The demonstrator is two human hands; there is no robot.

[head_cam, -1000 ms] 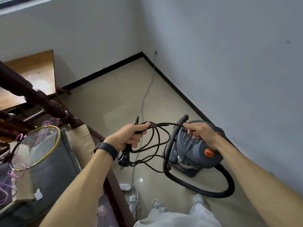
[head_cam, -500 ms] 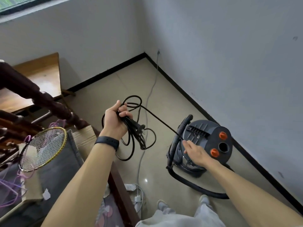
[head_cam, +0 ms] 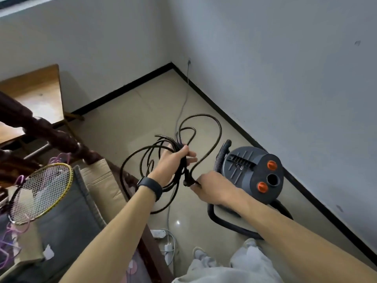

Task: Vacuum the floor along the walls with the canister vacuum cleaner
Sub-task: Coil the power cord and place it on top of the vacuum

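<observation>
Left hand (head_cam: 173, 164) fingers clamp the coiled black cord (head_cam: 219, 129); right hand (head_cam: 212, 188) fingers seem to pinch its plug end, just left of the canister vacuum (head_cam: 251, 172).

Bare forearms; a black band (head_cam: 150, 187) on the left wrist; light grey trousers (head_cam: 234, 268); 2 pale shoes (head_cam: 201, 255).

Glowing with soft, even daylight. Glinting at one spot on the floor (head_cam: 178, 222). Shadowing the wall (head_cam: 68, 84) beside the worktop (head_cam: 34, 88). Bowing straight lines near the edges; smearing the cord (head_cam: 177, 142) slightly.
</observation>
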